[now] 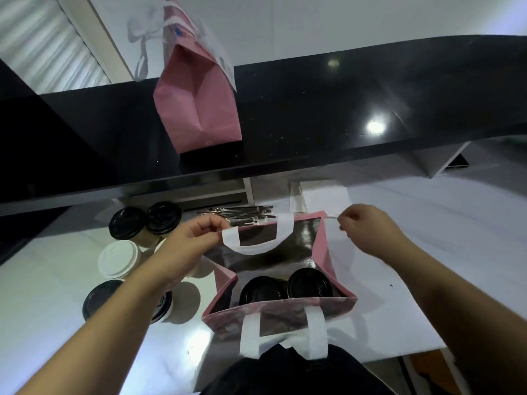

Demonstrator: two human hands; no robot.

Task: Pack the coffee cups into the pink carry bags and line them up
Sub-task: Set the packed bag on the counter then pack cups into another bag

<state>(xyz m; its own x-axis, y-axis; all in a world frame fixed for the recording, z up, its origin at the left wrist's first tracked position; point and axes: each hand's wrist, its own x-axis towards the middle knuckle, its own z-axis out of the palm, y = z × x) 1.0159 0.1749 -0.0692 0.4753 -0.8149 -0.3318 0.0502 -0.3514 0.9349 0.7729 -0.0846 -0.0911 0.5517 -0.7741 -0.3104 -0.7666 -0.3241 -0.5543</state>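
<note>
Both hands [188,246] [368,232] pinch the open pink bag's [322,246] far rim, two black-lidded cups [309,282] inside.

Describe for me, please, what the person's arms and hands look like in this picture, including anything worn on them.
Both forearms are bare right up to the frame edges, with no sleeve in view. The left hand and right hand wear no gloves, and no rings, watch or wristband show. Dark clothing appears at the bottom centre, below the bag.

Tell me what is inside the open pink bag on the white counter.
Inside the open pink bag, two cups with black lids stand side by side against its silver lining. The cup bodies and the bag floor are hidden below the lids.
</note>
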